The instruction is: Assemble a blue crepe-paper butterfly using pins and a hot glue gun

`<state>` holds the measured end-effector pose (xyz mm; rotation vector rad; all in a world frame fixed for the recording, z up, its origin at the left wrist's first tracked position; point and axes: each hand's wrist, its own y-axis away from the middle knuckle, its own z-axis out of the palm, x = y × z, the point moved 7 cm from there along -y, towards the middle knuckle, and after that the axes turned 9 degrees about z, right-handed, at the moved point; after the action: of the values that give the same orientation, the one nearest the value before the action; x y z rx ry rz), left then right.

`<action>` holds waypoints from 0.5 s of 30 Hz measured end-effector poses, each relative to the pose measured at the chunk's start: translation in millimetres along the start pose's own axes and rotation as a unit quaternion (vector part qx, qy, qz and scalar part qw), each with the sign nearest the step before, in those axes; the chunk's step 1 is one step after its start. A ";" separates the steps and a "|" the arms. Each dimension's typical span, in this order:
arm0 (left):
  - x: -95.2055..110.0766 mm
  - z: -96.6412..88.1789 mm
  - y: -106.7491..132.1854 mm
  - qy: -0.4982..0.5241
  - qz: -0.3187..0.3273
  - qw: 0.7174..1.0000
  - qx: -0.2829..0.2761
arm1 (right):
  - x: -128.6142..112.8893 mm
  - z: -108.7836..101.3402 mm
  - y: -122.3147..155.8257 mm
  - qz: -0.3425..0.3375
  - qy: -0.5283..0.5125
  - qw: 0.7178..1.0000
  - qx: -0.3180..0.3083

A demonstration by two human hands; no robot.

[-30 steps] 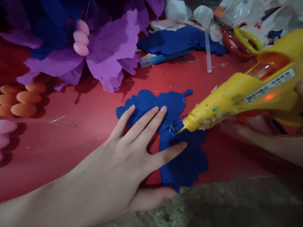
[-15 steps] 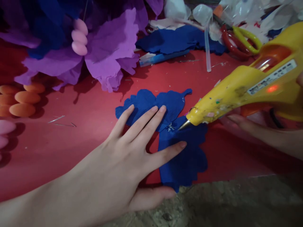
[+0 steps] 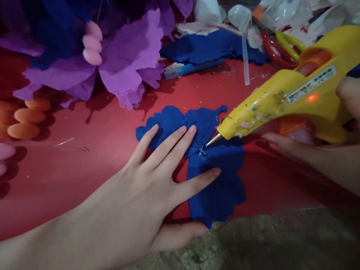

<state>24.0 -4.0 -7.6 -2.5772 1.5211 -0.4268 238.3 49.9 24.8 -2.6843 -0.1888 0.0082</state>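
Two blue paper petals (image 3: 216,180) lie overlapping on a red sheet (image 3: 98,161). My left hand (image 3: 152,191) rests flat on them, fingers spread, three fingers on the upper petal and the index finger on the lower one. My right hand (image 3: 317,150) grips a yellow hot glue gun (image 3: 292,97) with its orange light on. The metal nozzle hovers just above and to the right of a small blob of glue (image 3: 201,152) where the petals meet.
A large purple and blue paper flower (image 3: 118,56) with pink stamens fills the upper left. Orange foam ovals (image 3: 25,122) sit at the left edge. Blue paper scraps (image 3: 208,47), a glue stick (image 3: 246,60), a blue pen and red-and-yellow scissors (image 3: 281,47) lie behind.
The glue gun has lifted up and away from the petals, its nozzle rising off the glue spot. My left hand has stayed flat on the petals.
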 end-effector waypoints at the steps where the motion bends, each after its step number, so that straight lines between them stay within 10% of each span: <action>1: 0.0 -0.2 -0.2 -0.001 0.000 1.000 0.004 | -4.9 -0.9 -0.8 -0.011 -0.016 1.000 0.000; 15: -0.5 0.3 0.6 0.003 -0.003 1.000 0.001 | -21.2 -2.5 -6.3 0.000 0.028 0.999 -0.017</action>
<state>23.5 -3.9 -8.1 -2.5822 1.5144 -0.4382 216.6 51.7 29.2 -2.7153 -0.1720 -0.0708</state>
